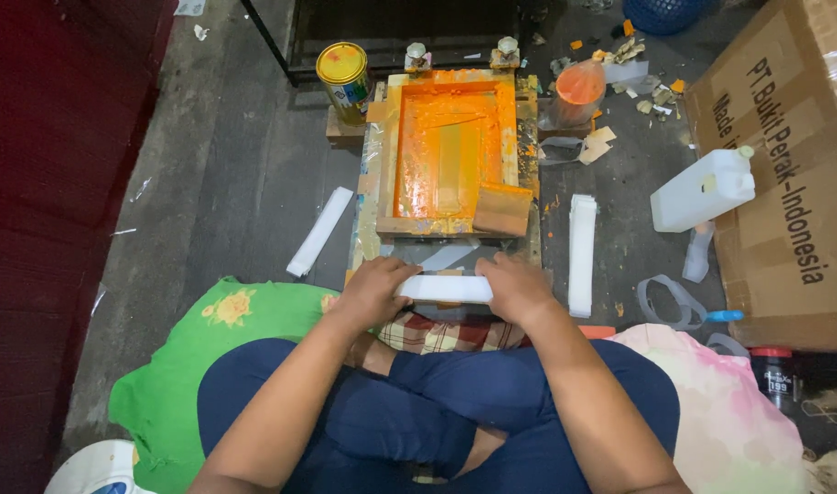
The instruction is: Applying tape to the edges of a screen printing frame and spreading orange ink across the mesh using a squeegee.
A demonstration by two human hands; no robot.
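The left hand (374, 288) and the right hand (515, 285) both hold one flat white strip (444, 289), each with fingers curled closed over one end of it. The strip lies with its long axis running left to right, across the near edge of the printing board (368, 197), just in front of the person's crossed legs. On the board sits one wooden screen frame (508, 128) full of orange ink, and one wooden squeegee (502, 210) leans at its near right corner. On the floor (226, 165), one white stack (319, 231) lies left of the board, tilted, and one white stack (581, 254) lies right of it, pointing away from the person. One yellow-lidded can (343, 77) stands at the far left corner, one orange cup (579, 90) at the far right. One white jug (704, 189) lies further right.
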